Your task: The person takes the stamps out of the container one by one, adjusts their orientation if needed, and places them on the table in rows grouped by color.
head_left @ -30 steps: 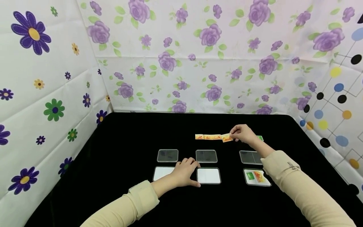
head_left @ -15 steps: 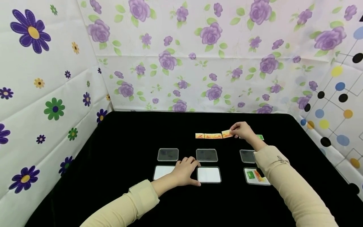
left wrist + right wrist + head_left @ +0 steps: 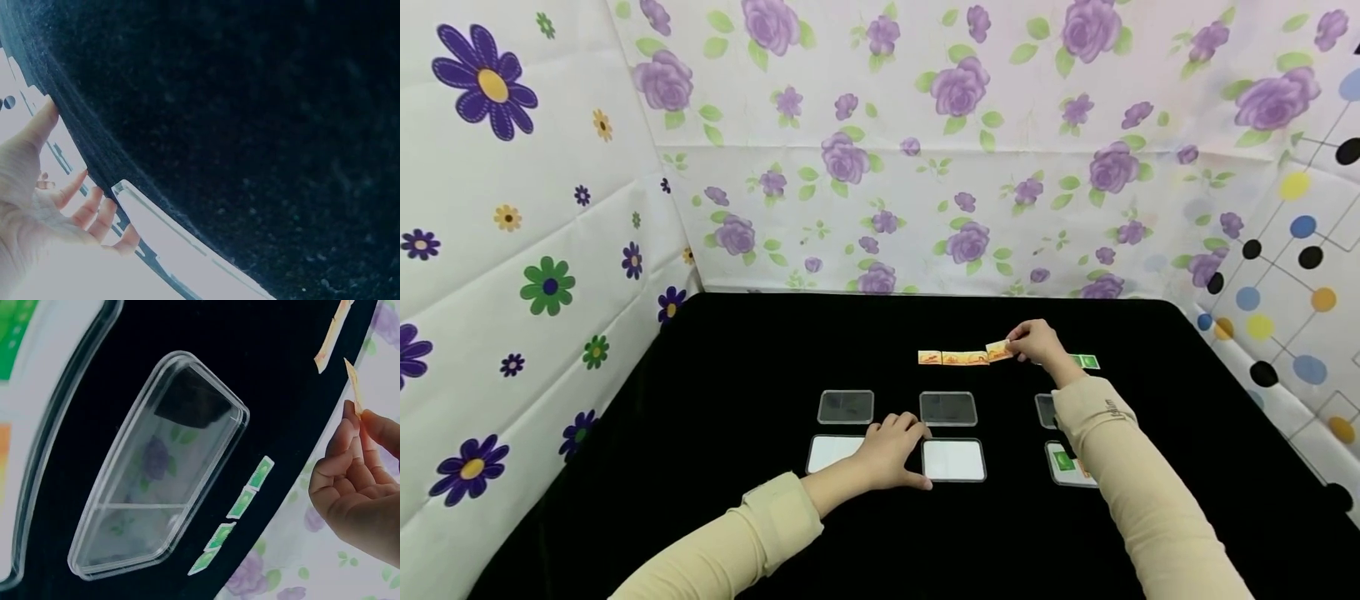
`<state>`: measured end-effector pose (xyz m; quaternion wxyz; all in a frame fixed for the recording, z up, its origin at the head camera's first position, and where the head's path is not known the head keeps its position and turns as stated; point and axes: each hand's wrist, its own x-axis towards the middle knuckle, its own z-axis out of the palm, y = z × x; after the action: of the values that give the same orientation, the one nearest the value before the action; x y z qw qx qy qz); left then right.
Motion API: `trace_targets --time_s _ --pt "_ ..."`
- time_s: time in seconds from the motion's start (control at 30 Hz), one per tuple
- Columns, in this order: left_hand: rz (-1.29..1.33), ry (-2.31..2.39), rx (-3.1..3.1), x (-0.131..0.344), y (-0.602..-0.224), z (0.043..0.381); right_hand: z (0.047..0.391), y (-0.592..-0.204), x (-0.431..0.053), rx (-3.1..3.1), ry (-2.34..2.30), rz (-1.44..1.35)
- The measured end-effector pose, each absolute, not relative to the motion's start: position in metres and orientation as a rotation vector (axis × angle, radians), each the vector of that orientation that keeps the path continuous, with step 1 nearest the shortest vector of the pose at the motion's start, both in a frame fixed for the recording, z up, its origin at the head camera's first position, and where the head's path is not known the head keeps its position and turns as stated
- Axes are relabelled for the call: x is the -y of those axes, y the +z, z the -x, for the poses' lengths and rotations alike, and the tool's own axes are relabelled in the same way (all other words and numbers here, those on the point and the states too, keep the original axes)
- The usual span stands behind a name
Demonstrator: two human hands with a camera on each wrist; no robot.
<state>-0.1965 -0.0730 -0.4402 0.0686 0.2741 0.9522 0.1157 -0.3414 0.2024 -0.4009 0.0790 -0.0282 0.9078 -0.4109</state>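
Note:
My right hand [image 3: 1037,343] pinches a small yellow-orange picture card [image 3: 997,351] between thumb and fingertips. In the right wrist view that card [image 3: 354,387] is seen nearly edge-on. It is at the right end of a row of similar orange cards [image 3: 964,358] at the back of the table. My left hand [image 3: 891,454] lies with fingers spread between two white-filled cases, the left case [image 3: 832,452] and the right case [image 3: 953,460]. Its palm and loosely bent fingers [image 3: 103,219] hold nothing in the left wrist view. Whether it touches the right case's edge, I cannot tell.
Several green cards [image 3: 240,503] lie in a line right of my right hand. Clear lidlike trays [image 3: 846,407] form a row in front of the cards. A case with green and orange pictures [image 3: 1063,461] is partly hidden by the right sleeve. Flowered cloth walls surround the black table.
My right hand has moved slightly away from me with the pinched card, now tilted upward. The right forearm has swung left, covering more of the picture case. My left hand stays put.

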Motion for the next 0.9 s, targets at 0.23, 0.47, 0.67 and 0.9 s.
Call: trace_targets --time_s 0.23,0.47,0.67,0.9 --pt "-0.82 0.346 -2.873 0.073 -0.439 0.196 0.344 -0.402 -0.201 -2.733 -1.181 0.039" --pt "-0.82 0.34 -2.868 0.072 -0.44 0.196 0.349 -0.407 -0.203 -2.727 -1.142 0.007" --pt "-0.823 0.345 -2.865 0.072 -0.44 0.196 0.35 -0.413 -0.205 -2.752 -1.115 -0.039" --pt "-0.823 0.354 -2.862 0.073 -0.44 0.197 0.347 -0.41 -0.196 -2.862 -1.02 -0.074"
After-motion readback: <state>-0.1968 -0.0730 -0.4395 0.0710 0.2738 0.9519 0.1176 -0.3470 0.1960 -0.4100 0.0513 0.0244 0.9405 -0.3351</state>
